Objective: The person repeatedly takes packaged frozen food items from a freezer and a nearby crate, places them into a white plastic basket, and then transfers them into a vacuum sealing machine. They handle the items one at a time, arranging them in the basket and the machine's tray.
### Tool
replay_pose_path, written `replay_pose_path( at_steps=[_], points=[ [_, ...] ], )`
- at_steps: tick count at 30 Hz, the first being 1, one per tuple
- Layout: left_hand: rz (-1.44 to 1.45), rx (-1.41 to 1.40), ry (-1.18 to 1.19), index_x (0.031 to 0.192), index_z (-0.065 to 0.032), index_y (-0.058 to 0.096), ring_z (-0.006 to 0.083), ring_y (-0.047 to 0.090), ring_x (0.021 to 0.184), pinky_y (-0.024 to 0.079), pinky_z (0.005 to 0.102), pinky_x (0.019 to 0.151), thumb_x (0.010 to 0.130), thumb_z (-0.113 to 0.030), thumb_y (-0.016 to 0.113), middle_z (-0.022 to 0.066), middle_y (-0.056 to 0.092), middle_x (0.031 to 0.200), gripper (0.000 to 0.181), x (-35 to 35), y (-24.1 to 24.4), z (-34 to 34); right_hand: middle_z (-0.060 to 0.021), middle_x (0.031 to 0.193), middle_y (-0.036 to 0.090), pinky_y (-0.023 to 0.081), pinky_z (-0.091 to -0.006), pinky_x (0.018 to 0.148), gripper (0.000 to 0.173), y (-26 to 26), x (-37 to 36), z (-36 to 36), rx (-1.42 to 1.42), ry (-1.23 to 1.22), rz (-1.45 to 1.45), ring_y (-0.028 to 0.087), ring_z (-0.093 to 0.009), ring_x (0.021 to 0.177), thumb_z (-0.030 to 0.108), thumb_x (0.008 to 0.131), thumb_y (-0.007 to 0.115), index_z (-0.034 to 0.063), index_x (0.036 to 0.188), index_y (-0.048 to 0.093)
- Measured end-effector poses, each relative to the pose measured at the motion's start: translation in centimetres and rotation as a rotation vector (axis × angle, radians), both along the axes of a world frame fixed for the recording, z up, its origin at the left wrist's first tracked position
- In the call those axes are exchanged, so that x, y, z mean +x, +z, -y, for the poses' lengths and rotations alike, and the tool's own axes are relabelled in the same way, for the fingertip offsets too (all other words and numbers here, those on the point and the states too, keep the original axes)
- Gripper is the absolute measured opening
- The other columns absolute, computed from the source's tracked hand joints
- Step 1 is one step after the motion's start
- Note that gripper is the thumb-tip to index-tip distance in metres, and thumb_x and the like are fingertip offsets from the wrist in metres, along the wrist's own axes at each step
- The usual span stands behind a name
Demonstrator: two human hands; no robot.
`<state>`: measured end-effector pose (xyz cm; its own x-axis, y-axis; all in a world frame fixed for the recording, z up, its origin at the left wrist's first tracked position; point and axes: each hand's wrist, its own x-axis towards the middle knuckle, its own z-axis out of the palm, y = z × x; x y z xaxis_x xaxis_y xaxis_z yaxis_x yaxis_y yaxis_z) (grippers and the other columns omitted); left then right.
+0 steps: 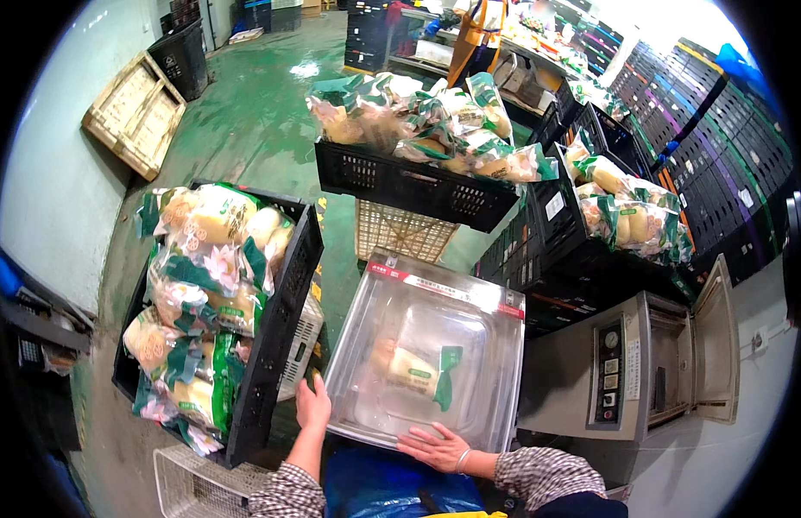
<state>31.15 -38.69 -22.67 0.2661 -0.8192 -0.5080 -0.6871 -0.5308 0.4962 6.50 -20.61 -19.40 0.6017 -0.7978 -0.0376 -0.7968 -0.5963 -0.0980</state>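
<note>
Before me stands a vacuum packing machine with a clear lid (433, 311), lowered over one packet of lotus root (410, 371). My right hand (437, 448) lies flat with fingers spread on the lid's near edge. At the machine's left side is my left hand (314, 401), fingers partly curled; whether it grips anything does not show. To its left, a black plastic crate (281, 311) is heaped with packets of lotus root (213, 259) in clear, green and pink film.
Beyond the machine is another black crate (407, 181) piled with packets. More stacked crates (556, 213) rise at the right, above a steel machine with an open door (714, 349). A wooden pallet (138, 113) leans on the left wall. A person in an apron (481, 39) stands at the back.
</note>
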Motion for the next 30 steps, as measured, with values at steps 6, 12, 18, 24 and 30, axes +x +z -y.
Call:
replay_pose_path(
  at_steps=[6, 12, 18, 24, 30],
  points=[
    [0.208, 0.031, 0.103, 0.1, -0.0082, 0.06, 0.0332, 0.059, 0.094, 0.046, 0.0467, 0.077, 0.093, -0.05, 0.03, 0.0139, 0.063, 0.101, 0.052, -1.7, -3.1, 0.0, 0.006, 0.149, 0.026, 0.001, -0.037, 0.113, 0.057, -4.7, 0.3, -0.5, -0.075, 0.002, -0.073, 0.016, -0.011, 0.139, 0.022, 0.086, 0.036, 0.0209, 0.143, 0.028],
    [0.318, -0.005, 0.118, 0.087, -0.0062, 0.065, 0.0351, 0.06, 0.089, 0.046, 0.0481, 0.074, 0.093, -0.051, 0.031, 0.0153, 0.065, 0.092, 0.056, -2.4, -3.5, 0.0, 0.0084, 0.152, 0.017, -0.001, -0.0387, 0.113, 0.061, -5.5, 0.2, -1.0, 0.115, 0.035, -0.166, 0.009, -0.01, 0.141, 0.021, 0.086, 0.03, 0.0227, 0.146, 0.018],
    [0.387, 0.02, 0.106, 0.086, -0.0043, 0.066, 0.0372, 0.06, 0.088, 0.046, 0.0491, 0.074, 0.093, -0.05, 0.03, 0.0175, 0.065, 0.09, 0.058, -2.8, -2.6, 0.1, 0.0089, 0.153, 0.011, 0.006, -0.0297, 0.111, 0.061, -5.4, 0.2, -1.0, 0.067, 0.014, -0.179, 0.008, -0.009, 0.141, 0.021, 0.087, 0.03, 0.0218, 0.146, 0.014],
    [0.403, -0.04, 0.062, 0.08, -0.0022, 0.065, 0.0377, 0.061, 0.085, 0.047, 0.0488, 0.073, 0.094, -0.047, 0.03, 0.0193, 0.065, 0.086, 0.058, -2.1, -4.0, -0.3, 0.01, 0.153, 0.009, 0.01, -0.0261, 0.11, 0.06, -5.9, 0.5, -1.4, 0.033, 0.019, -0.274, 0.01, -0.008, 0.14, 0.021, 0.089, 0.029, 0.0214, 0.147, 0.012],
    [0.418, -0.064, 0.006, 0.078, 0.0014, 0.064, 0.0393, 0.061, 0.083, 0.047, 0.049, 0.074, 0.094, -0.044, 0.03, 0.0222, 0.064, 0.083, 0.058, -1.7, -4.3, -0.7, 0.0064, 0.152, 0.014, 0.01, -0.0343, 0.113, 0.062, -5.4, 0.7, -1.4, 0.056, 0.008, -0.056, 0.016, -0.011, 0.139, 0.021, 0.086, 0.031, 0.0193, 0.146, 0.016]
  ],
)
